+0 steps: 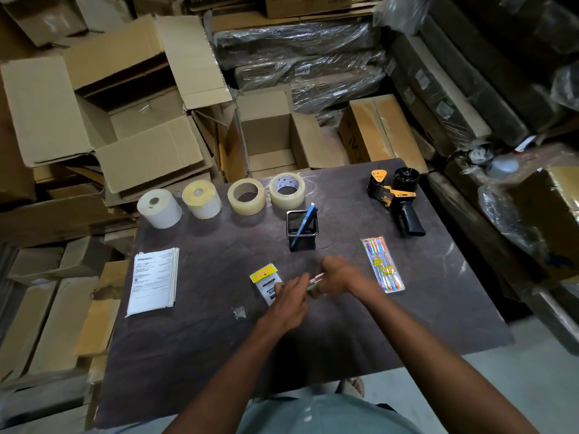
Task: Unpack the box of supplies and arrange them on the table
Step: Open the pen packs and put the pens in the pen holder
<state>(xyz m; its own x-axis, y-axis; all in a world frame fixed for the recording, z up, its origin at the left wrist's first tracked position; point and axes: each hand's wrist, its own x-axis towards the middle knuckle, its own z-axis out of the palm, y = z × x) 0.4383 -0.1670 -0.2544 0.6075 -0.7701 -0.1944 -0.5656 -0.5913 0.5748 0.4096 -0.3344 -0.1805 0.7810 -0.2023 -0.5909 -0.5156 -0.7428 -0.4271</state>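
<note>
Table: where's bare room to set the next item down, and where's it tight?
Free: the near part of the table, in front of the paper stack; also between that stack and the mesh pen holder. Crowded: the far row of four rolls, and the centre, where both hands work beside the small packet.

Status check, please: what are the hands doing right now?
Left hand and right hand both grip a small pen bundle. Mesh holder stands just beyond. Nothing blocking.
</note>
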